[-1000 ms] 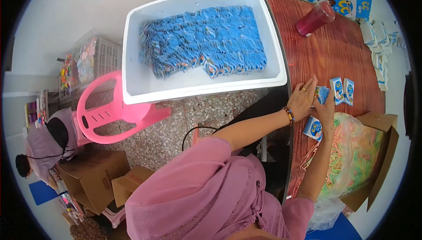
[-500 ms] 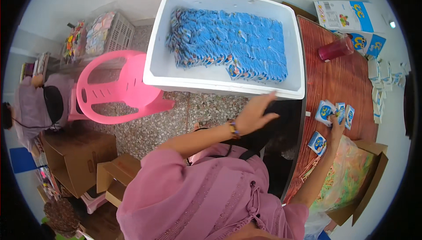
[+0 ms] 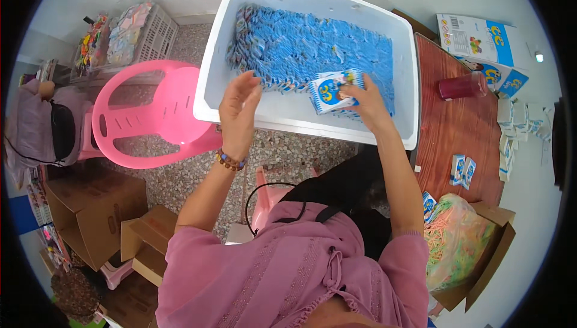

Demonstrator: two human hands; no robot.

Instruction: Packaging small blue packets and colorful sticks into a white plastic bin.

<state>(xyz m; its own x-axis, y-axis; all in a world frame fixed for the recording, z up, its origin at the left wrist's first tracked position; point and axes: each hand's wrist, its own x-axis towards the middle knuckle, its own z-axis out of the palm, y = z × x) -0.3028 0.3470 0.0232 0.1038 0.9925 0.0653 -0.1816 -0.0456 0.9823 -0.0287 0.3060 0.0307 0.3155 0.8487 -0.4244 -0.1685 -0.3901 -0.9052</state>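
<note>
A big white bin (image 3: 216, 69) holds rows of several small blue and white packets (image 3: 300, 45). My right hand (image 3: 360, 99) is inside the bin, holding a small stack of those packets (image 3: 329, 90) near its front wall. My left hand (image 3: 239, 108) hovers over the bin's front left edge, fingers loosely apart, with nothing in it. A bead bracelet sits on my left wrist.
A reddish wooden table (image 3: 457, 135) on the right carries a red cup (image 3: 461, 86), loose packets (image 3: 461, 168) and flat cartons (image 3: 481, 39). A box with a bag of coloured strands (image 3: 454, 238) stands below it. A pink chair (image 3: 150, 123), cardboard boxes (image 3: 96, 208) and another person (image 3: 42, 129) are at left.
My view swung from the table to the bin. Both hands left the packets on the table; the right hand now holds a stack of packets in the bin.
</note>
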